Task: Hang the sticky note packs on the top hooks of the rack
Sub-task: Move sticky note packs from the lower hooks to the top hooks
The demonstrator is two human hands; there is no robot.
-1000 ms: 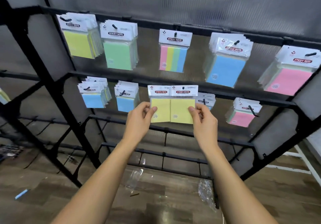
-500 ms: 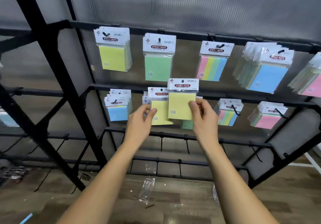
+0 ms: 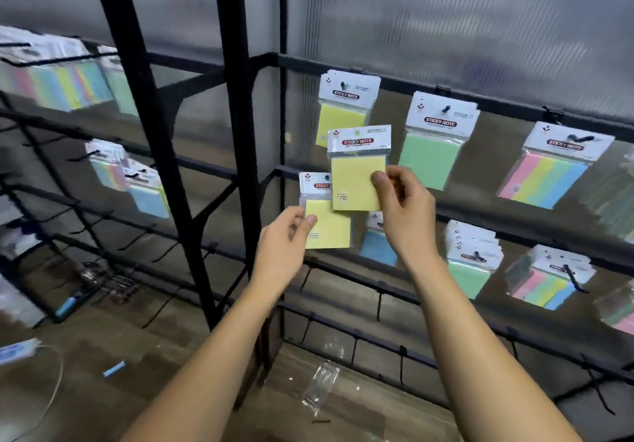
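Holding one yellow pack (image 3: 356, 181) up high, the right hand (image 3: 404, 215) pinches its right edge between thumb and fingers. The pack sits just in front of and below the yellow packs already hanging (image 3: 346, 105) on the top hook (image 3: 343, 85). It is not on the hook yet.

The left hand (image 3: 284, 253) pinches a second yellow pack (image 3: 326, 222) by its left edge, lower down. The top pack overlaps a corner of this one. The two hands are near each other but do not touch.

These packs look light and thin. The note pad inside seems a bit stiff, but the clear bag looks smooth and may slip. The white card top (image 3: 358, 139) has a small hole, and I think that hole must slide over the hook. So it seems best to hold the pack low or at the side, and keep the top free.

Beside the yellow ones hang green packs (image 3: 435, 153) and striped packs (image 3: 549, 174). All hang on a black rack (image 3: 233, 98). A clear wrapper (image 3: 320, 386) lies on the floor.
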